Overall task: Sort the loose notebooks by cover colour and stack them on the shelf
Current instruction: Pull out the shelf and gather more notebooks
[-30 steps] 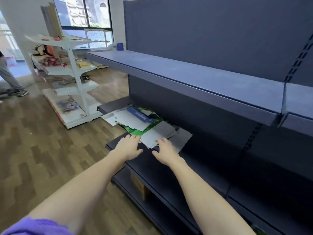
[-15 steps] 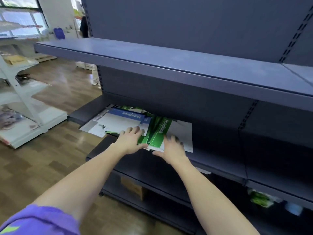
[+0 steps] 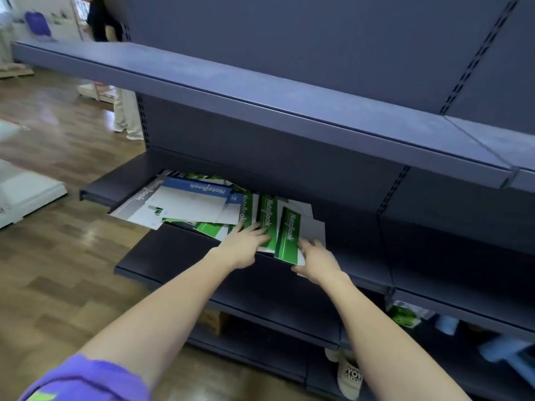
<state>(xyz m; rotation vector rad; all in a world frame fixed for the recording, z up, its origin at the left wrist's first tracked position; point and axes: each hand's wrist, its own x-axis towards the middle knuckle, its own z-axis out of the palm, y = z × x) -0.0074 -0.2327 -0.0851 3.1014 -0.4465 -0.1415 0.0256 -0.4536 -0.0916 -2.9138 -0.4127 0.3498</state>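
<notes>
Head view: loose notebooks (image 3: 202, 206) sprawl unsorted across the middle shelf (image 3: 162, 256). The left hand (image 3: 246, 241) lies flat, fingers spread, pinning green notebooks (image 3: 267, 218); the right hand (image 3: 317, 260) curls loosely around another green notebook (image 3: 288, 235), apparently gathering greens together.

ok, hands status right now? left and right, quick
Left hand: open, fingers spread flat on the green notebooks.
Right hand: open, at the edge of the rightmost green notebook; no closed grasp.
</notes>
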